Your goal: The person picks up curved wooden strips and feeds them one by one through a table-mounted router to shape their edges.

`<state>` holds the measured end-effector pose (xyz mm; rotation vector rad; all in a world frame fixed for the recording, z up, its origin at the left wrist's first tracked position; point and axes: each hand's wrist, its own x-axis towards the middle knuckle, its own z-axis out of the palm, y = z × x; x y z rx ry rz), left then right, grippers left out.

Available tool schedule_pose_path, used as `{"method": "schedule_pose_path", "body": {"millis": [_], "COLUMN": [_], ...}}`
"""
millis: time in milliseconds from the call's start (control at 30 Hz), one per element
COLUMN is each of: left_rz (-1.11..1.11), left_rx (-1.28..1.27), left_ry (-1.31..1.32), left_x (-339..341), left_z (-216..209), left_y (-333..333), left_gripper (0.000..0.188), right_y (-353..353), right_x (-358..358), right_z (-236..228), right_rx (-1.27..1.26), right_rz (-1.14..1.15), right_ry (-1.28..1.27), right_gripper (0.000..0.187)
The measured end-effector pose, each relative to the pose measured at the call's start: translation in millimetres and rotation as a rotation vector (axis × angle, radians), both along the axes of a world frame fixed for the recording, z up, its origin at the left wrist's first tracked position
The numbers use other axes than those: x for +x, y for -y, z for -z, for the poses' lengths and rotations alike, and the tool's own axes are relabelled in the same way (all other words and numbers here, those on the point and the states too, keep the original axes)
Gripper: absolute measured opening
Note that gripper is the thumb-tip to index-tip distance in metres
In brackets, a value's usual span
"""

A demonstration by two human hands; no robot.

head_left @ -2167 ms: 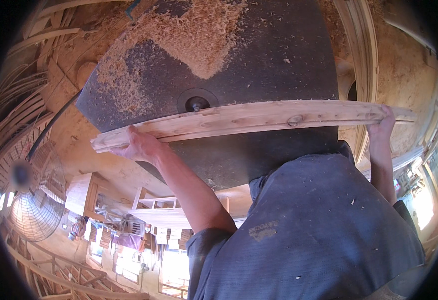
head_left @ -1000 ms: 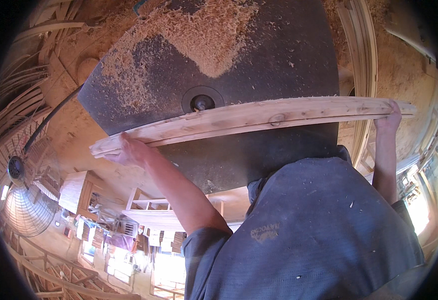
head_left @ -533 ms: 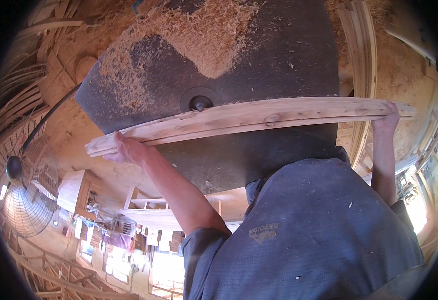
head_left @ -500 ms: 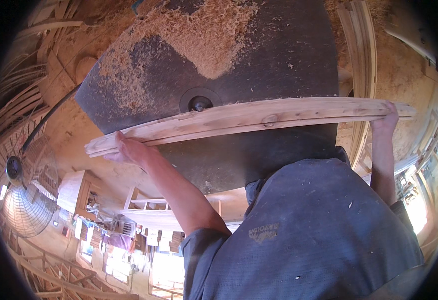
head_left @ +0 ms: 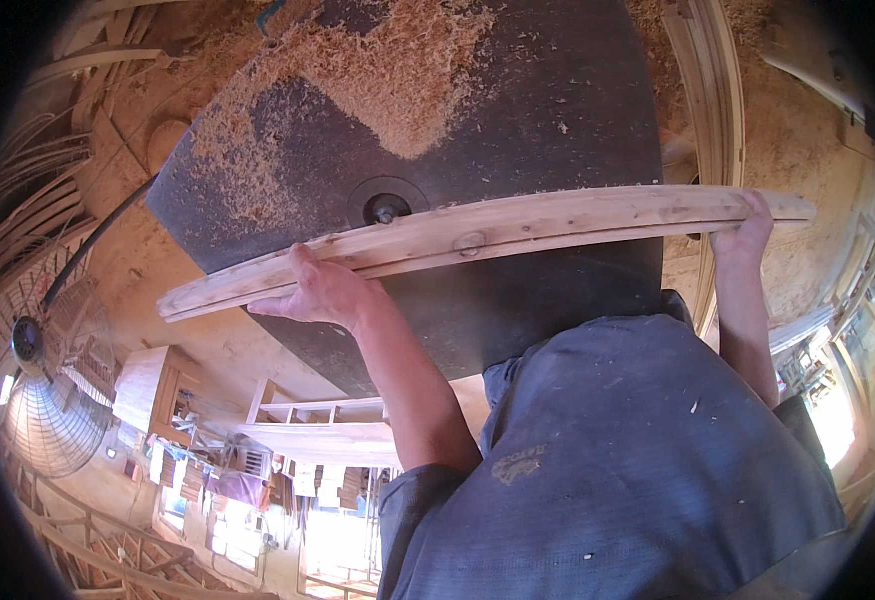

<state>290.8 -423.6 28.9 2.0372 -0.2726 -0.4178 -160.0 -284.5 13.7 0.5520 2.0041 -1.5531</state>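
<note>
A long pale wooden moulding (head_left: 558, 216) with a groove along its near side lies across the dark machine table (head_left: 538, 120), running past it on both sides. My left hand (head_left: 328, 292) grips the moulding some way in from its left end, thumb on top and fingers at the near edge. Near the right end, my right hand (head_left: 744, 230) is closed around it, with some of its fingers hidden. Just beyond the moulding's far edge, left of its middle, sits a round spindle cutter (head_left: 388, 208) in a dark ring set in the tabletop.
Wood shavings (head_left: 408, 95) heap on the table's far part. Long boards (head_left: 710, 100) lie beyond its right side. At left are a black cable (head_left: 98, 240), a wire-cage fan (head_left: 48, 415) and stacked curved wood strips (head_left: 38, 215). A pale wooden frame (head_left: 318, 430) stands behind my left arm.
My left hand has moved right along the moulding, away from its left end. The moulding has shifted slightly left past the cutter, with my right hand still gripping near its right end.
</note>
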Motion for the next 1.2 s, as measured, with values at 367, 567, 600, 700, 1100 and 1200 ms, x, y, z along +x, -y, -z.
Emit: {"method": "schedule_pose_path", "body": {"millis": [367,567,600,700,1100,1200], "left_rz": [0.031,0.036,0.015,-0.023,0.0,-0.089], "left_rx": [-0.05,-0.001,0.015,0.051,0.075,0.108], "left_ry": [0.096,0.165,0.139,0.099,0.079,0.092], "left_x": [17,28,27,27,88,73], "left_z": [13,20,15,7,29,13], "left_y": [-8,-8,-7,-3,-10,4], "left_gripper": [0.097,0.097,0.097,0.097,0.1,0.099], "right_y": [-113,-83,-72,-64,-10,-5], "right_x": [-311,-315,-304,-305,-244,-230], "right_z": [52,40,38,43,39,33], "right_rx": [-0.152,0.117,0.116,0.073,0.059,0.058], "right_rz": [-0.197,-0.456,-0.46,-0.442,-0.317,-0.34], "right_ry": [-0.16,-0.311,-0.319,-0.339,-0.37,-0.4], "right_gripper": [0.029,0.039,0.037,0.03,0.026,0.031]}}
